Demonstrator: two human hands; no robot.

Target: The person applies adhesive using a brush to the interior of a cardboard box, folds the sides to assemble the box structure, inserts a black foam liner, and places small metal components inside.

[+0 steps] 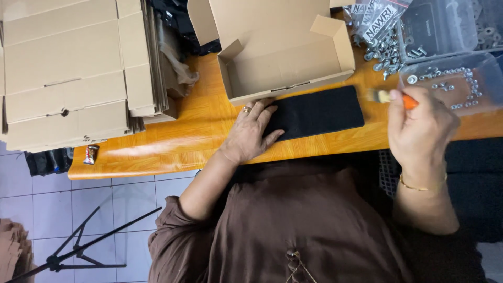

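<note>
Left hand point(250, 132) pressing black pad point(319, 111); right hand point(422, 128) gripping brush point(390, 97), probably just off pad.

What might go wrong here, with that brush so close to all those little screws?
The right hand holds a small orange-handled brush right beside an open clear tray of washers; a wide sweep might knock it or scatter them. The black pad lies near the table edge, pinned only at one end by the left hand, so it might slide off.
</note>
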